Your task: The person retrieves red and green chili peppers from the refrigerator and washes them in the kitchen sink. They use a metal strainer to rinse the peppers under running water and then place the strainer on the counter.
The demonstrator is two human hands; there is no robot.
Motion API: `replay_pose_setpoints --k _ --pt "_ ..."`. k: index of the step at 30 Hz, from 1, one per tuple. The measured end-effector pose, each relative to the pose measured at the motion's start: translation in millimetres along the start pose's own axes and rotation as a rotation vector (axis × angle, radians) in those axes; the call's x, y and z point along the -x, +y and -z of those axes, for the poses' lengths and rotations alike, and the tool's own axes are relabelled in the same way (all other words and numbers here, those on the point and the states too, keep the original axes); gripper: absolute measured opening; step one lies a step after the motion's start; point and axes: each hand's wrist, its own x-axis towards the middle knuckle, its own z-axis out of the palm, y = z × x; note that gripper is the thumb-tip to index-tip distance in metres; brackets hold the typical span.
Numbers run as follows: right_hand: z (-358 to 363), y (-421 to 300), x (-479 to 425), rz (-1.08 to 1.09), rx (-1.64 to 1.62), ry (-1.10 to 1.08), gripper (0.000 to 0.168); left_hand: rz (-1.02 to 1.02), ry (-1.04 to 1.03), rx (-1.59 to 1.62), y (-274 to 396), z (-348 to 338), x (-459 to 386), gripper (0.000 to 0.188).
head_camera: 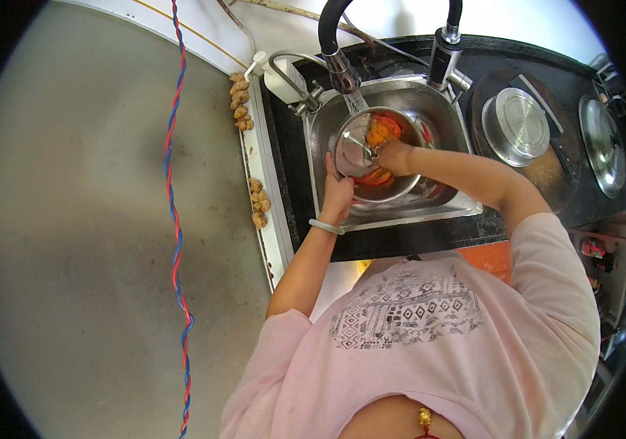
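Observation:
A round stainless steel bowl (355, 145) sits in the metal sink (449, 123), tilted or level I cannot tell. My left hand (340, 192) grips its near left rim, thumb on the edge. Inside the bowl are red and orange vegetable pieces (383, 129), perhaps peppers, in water. My right hand (394, 156) reaches into the bowl among them; its fingers are blurred and partly hidden. Water (355, 102) runs from the pull-down faucet head (344, 74) into the bowl's far side. More red and green pieces (426, 134) lie in the sink beside the bowl.
Right of the sink, a round cutting board (549, 175) carries a metal pot with a perforated top (521, 123), a cleaver (540, 101) and a knife (563, 159). A pot lid (601, 145) lies farther right. Ginger (258, 203) and a white pump bottle (284, 81) stand left.

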Motion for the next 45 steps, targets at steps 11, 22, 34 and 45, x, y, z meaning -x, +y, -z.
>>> replay_pose_setpoints --k 11,22,34,45 --pt "39.3 9.9 -15.6 -0.430 0.281 0.262 0.043 -0.122 0.001 0.069 46.1 -3.7 -4.8 0.071" --pt "4.7 -47.3 8.8 -0.299 -0.666 0.564 0.035 -0.274 0.090 0.256 36.1 -3.7 -24.3 0.075" --pt "45.2 17.9 52.0 -0.280 0.543 0.392 0.029 -0.347 0.093 0.110 27.8 -14.6 -29.0 0.072" --pt "32.4 -70.3 29.4 -0.349 -1.497 0.868 0.026 -0.566 0.218 -0.233 -5.0 -31.8 -27.7 0.081"
